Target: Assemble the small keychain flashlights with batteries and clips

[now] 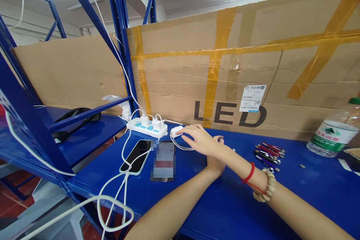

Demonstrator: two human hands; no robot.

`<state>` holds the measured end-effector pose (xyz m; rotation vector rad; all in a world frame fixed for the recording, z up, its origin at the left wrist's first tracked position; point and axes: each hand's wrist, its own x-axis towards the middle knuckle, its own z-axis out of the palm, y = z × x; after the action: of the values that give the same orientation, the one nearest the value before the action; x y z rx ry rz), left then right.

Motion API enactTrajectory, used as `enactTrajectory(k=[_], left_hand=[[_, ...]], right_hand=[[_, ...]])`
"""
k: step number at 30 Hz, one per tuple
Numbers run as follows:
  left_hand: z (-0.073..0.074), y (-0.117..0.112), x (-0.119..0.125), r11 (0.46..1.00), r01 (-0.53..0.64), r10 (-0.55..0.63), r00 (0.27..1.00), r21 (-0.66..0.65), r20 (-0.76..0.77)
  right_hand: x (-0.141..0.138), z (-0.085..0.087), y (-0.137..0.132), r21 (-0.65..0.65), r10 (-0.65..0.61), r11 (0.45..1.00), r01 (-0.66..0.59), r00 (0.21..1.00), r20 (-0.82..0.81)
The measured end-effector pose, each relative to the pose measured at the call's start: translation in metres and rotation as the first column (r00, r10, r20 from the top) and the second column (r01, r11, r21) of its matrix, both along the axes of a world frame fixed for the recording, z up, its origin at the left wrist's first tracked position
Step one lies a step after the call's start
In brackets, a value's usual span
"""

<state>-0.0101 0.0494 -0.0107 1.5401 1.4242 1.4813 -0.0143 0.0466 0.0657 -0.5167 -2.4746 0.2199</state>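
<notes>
My right hand [199, 139], with a red cord and a beaded bracelet [266, 185] on its wrist, reaches across to the left. Its fingers are stretched out and apart, the fingertips at a white charger [176, 131] with a coiled white cable. My left hand [216, 162] is partly hidden behind the right wrist; only a few fingertips show, and what they hold, if anything, is out of sight. Left of the hands lie a phone with a lit, blurred screen [163, 161] and a dark-screened phone in a pale case [137, 157]. White cable crosses the pale-cased phone.
Behind the phones sits a white power strip [147, 127] with plugs in it. Several pens [268, 155] and a plastic bottle [332, 138] are on the blue table [236, 210] to the right. A large cardboard box [180, 78] stands along the back. Loose cables [115, 206] hang at the left edge.
</notes>
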Motion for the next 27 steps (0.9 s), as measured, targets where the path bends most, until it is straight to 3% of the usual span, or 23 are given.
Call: enactTrajectory(k=[4, 6, 9, 13, 16, 19, 23, 25, 27], left_hand=[[-0.002, 0.002, 0.002, 1.000, 0.026, -0.026, 0.999, 0.009, -0.037], [-0.002, 0.003, 0.003, 1.000, 0.018, -0.018, 0.998, -0.006, -0.055], [-0.001, 0.004, 0.001, 1.000, 0.004, -0.006, 0.997, -0.024, -0.079], [0.004, 0.000, -0.002, 1.000, 0.015, -0.017, 0.995, -0.028, -0.100], [0.008, -0.002, -0.003, 0.999, 0.022, -0.025, 0.993, -0.031, -0.113], [0.010, -0.003, -0.002, 0.999, 0.007, -0.012, 0.992, -0.041, -0.122], [0.011, -0.004, -0.002, 0.997, -0.036, 0.028, 0.992, -0.071, -0.122], [0.011, -0.005, -0.003, 0.996, -0.052, 0.042, 0.992, -0.078, -0.121], [0.011, -0.005, -0.004, 0.996, -0.054, 0.045, 0.992, -0.075, -0.121]], right_hand=[[-0.010, -0.002, -0.004, -0.079, 0.050, 0.996, -0.051, 0.999, -0.013], [-0.028, -0.005, -0.016, -0.149, 0.183, 0.973, -0.176, 0.983, 0.033], [-0.066, -0.009, -0.033, -0.151, 0.322, 0.943, -0.296, 0.928, 0.191], [-0.107, -0.015, -0.039, -0.250, 0.353, 0.924, -0.290, 0.899, 0.260], [-0.114, -0.012, -0.038, -0.344, 0.346, 0.910, -0.232, 0.881, 0.322], [-0.099, -0.003, -0.041, -0.327, 0.330, 0.913, -0.245, 0.914, 0.236], [-0.045, 0.005, -0.044, -0.117, 0.209, 0.973, -0.200, 0.975, 0.069], [-0.006, 0.003, -0.039, 0.028, 0.067, 0.997, -0.066, 0.997, -0.048], [0.036, -0.005, -0.029, 0.127, -0.119, 0.982, 0.143, 0.977, -0.180]])
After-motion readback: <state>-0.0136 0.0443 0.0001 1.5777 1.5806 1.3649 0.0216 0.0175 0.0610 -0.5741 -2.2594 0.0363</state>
